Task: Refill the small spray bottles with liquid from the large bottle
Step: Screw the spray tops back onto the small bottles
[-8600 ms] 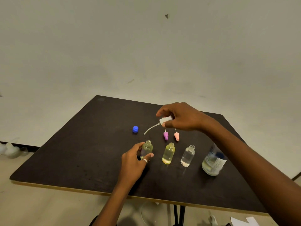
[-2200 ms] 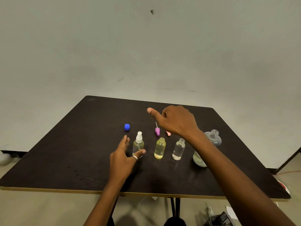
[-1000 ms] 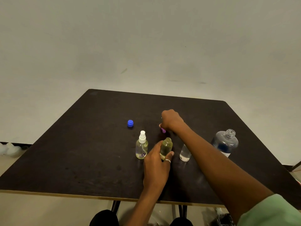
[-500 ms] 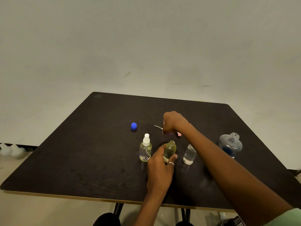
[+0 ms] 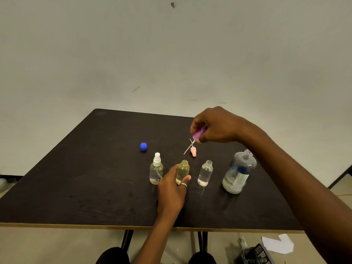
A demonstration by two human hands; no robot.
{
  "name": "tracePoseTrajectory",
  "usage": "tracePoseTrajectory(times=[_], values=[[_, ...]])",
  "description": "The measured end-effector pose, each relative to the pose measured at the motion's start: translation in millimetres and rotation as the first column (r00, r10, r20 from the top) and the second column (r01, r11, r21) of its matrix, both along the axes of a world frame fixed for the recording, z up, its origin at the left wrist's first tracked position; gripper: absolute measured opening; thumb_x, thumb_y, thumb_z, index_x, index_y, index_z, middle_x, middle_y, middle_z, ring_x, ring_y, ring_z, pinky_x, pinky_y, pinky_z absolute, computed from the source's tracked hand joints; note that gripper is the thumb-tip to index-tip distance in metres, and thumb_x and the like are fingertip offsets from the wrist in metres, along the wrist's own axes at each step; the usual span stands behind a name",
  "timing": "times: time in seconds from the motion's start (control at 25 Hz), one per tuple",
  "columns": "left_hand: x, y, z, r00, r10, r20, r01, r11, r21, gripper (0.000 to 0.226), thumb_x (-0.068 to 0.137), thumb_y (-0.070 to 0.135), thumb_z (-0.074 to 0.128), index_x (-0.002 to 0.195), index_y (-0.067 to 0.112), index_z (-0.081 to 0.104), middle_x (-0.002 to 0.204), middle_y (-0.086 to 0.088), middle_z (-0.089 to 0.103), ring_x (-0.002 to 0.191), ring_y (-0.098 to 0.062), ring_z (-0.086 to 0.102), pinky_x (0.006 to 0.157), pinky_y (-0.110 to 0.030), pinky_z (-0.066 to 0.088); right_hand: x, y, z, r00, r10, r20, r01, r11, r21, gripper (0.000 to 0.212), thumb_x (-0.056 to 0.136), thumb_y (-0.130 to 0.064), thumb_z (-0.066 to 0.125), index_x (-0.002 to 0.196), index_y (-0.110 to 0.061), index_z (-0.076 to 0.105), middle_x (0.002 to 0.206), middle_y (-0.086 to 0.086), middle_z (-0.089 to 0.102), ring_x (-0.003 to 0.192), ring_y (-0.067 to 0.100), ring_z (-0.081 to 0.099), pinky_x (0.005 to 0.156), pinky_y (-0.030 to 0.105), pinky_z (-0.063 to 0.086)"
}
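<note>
Open-necked mid bottle (image 5: 182, 171), yellow liq, upright in front row on desk (image 5: 76, 178). Held round body by L grip (image 5: 172, 191), fingers curled, prob to steady for capping. Above and behind: R grip (image 5: 215, 126) pinched on purple sprayer (image 5: 199, 133), tube dangling, prob lining up w/ neck. Behind row: pink sprayer (image 5: 193, 151), lying loose. Left: capped bottle (image 5: 156, 169). Right: clear bottle (image 5: 205, 173), big bottle (image 5: 239, 172), both uncapped. Far back-left: blue cap (image 5: 143, 146).

Dark brown square tabletop with a pale wooden edge (image 5: 76, 187), carried on black metal legs (image 5: 126, 239), standing before a plain off-white wall (image 5: 171, 54) that bears a small dark mark (image 5: 172, 5) near the top. Pale floor (image 5: 47, 244) below; a white paper scrap (image 5: 278, 243) lies at lower right.
</note>
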State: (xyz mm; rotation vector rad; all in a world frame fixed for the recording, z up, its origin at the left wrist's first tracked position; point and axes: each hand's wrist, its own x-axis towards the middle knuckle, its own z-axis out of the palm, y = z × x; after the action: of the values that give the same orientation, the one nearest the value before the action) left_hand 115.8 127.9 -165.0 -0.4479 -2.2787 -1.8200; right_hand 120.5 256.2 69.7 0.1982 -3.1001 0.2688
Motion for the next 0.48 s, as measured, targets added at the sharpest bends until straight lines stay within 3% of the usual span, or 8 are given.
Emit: tracePoseTrajectory(times=[0.32,0.48], values=[[0,-1,0,1.0,-0.007,-0.015,0.007,1.0,0.007,0.039,0.082,0.025,0.078,0.118,0.029,0.064,0.097,0.015,0.072,0.087,-0.001,0.067,0.08,-0.03,0.056,-1,-11,-29,0.997,0.061,0.038,-0.064,0.996,0.058,0.022,0.08,-0.012,0.074,0.101,-0.02,0.074,0.096,-0.01,0.069,0.082,0.004,0.062,0.071,0.015,0.046],[-1,-1,-1,1.0,-0.012,-0.008,0.012,1.0,0.017,0.039,0.082,0.025,0.078,0.118,0.031,0.063,0.098,0.015,0.072,0.091,0.0,0.067,0.083,-0.03,0.056,-5,-18,-42,0.994,0.098,0.037,-0.1,0.993,0.068,0.025,0.08,-0.005,0.071,0.1,-0.019,0.075,0.098,-0.006,0.072,0.084,0.009,0.067,0.077,0.023,0.054]])
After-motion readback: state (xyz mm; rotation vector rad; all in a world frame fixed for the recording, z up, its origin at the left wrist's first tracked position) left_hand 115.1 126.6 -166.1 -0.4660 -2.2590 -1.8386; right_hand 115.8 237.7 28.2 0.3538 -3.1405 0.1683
